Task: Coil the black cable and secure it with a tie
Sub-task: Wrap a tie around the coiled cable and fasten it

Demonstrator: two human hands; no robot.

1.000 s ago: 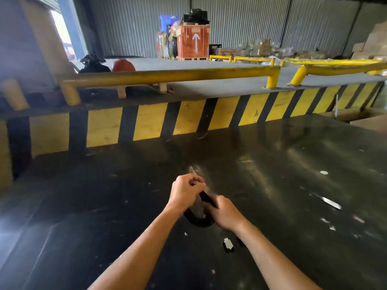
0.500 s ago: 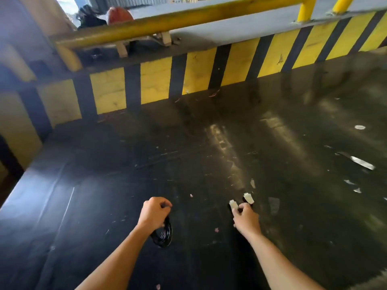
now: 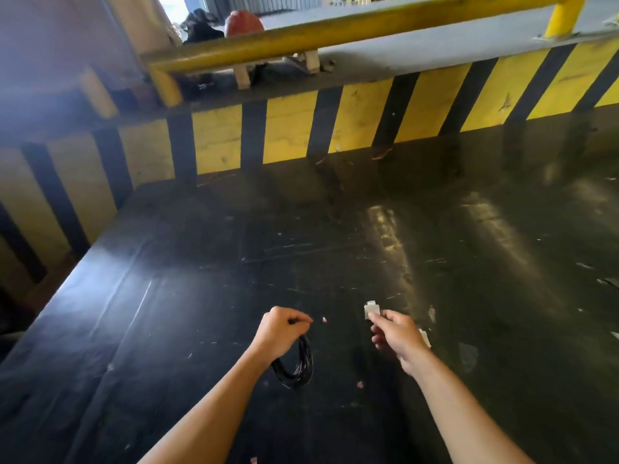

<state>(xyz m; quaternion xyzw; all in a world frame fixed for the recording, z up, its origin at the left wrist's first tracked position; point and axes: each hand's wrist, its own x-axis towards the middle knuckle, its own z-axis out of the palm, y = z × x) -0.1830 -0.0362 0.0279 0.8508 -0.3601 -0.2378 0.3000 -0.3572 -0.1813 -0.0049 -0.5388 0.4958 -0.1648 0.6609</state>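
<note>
- We noted the left hand (image 3: 279,329) closed in a fist around the top of the coiled black cable (image 3: 299,368); the loops hung below the fist over the dark table (image 3: 201,313), and we could not tell whether the bottom of the coil touched it.
- The upper part of the coil was hidden inside the fist, so its full shape was not readable.
- The right hand (image 3: 395,334) pinched a small white connector (image 3: 371,309) between thumb and fingertips, held just above the table, apart from the coil.
- A second white piece (image 3: 424,337) showed at the far edge of the right hand, mostly covered by it; we could not tell what it was.
- We could make out no cable run between connector and coil against the black surface.
- Small pale scraps (image 3: 324,319) lay scattered on the table.
- Beyond the table stood a yellow-and-black striped barrier (image 3: 351,122) and a yellow rail (image 3: 335,31), cut off at the frame edges.
</note>
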